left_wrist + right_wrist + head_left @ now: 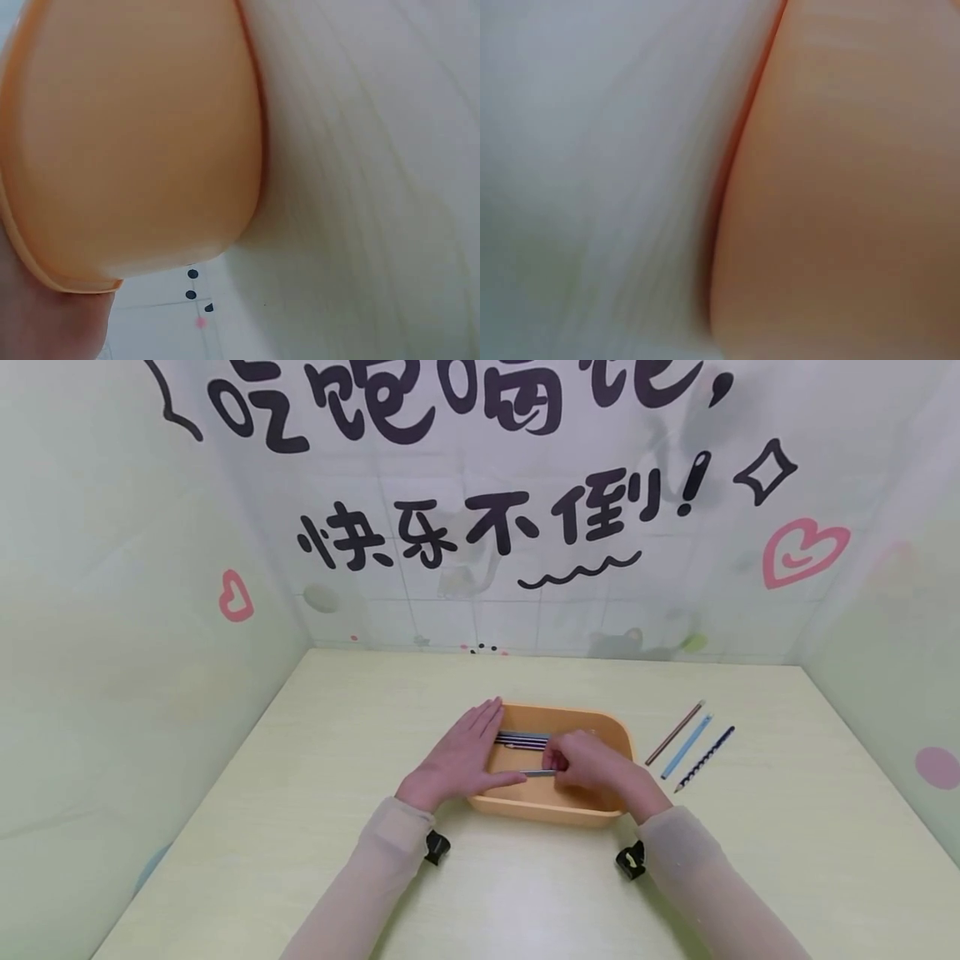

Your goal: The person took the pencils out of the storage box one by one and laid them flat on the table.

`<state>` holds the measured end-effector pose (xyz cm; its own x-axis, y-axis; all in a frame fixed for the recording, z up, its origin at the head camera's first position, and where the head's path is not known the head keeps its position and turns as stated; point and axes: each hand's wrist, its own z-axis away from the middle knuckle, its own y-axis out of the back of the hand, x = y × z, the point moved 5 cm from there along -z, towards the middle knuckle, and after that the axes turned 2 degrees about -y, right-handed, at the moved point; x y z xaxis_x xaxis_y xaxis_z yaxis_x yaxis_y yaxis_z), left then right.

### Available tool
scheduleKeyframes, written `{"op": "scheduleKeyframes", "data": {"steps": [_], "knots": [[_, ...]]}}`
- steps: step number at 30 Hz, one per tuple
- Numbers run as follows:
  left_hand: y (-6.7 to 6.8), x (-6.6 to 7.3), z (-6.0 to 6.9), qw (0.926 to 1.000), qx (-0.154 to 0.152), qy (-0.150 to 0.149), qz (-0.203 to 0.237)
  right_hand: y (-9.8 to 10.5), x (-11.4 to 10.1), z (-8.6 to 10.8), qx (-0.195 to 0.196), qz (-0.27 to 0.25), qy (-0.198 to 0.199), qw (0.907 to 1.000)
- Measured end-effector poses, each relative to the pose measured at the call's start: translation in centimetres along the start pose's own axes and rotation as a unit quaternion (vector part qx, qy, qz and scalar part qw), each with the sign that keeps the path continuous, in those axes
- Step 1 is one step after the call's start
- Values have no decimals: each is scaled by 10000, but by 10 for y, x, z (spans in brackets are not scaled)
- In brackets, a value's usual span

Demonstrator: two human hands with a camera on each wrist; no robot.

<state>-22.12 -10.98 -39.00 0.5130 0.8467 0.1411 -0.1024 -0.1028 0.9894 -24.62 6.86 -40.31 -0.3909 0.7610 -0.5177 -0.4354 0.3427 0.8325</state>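
Jutting L from R hand [591, 762], pencil [537, 772], w/in tray [543, 811]

The head view is bright, with soft glare on the table [517, 893] toward its near edge; wrist views are dimmer, the right blurred.

From above, the head view faces forward and down on an orange round-cornered plastic tray [543, 813]; both low, close wrist views share its outer wall and the pale wood-grained tabletop [315, 727].
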Motion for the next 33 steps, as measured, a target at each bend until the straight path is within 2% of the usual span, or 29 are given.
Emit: {"op": "scheduleKeyframes", "data": {"steps": [6,12,16,22,25,31,33], "knots": [[7,-4,6,9983,77,67,575,0,-4,3,-102,59,277,9995],[15,-15,25,9927,66,268,1176,2,-7,6,-27,195,535,9984],[16,-21,35,9877,-44,320,1532,5,-10,10,190,351,694,9968],[15,-24,41,9864,-109,171,1634,17,-17,21,678,537,1021,9910],[15,-25,42,9878,-85,77,1551,24,-21,28,957,653,1298,9847],[15,-25,43,9894,-73,52,1452,42,-26,50,1664,730,2076,9612],[15,-24,43,9899,-81,93,1416,49,-26,57,1874,703,2203,9547]]}}
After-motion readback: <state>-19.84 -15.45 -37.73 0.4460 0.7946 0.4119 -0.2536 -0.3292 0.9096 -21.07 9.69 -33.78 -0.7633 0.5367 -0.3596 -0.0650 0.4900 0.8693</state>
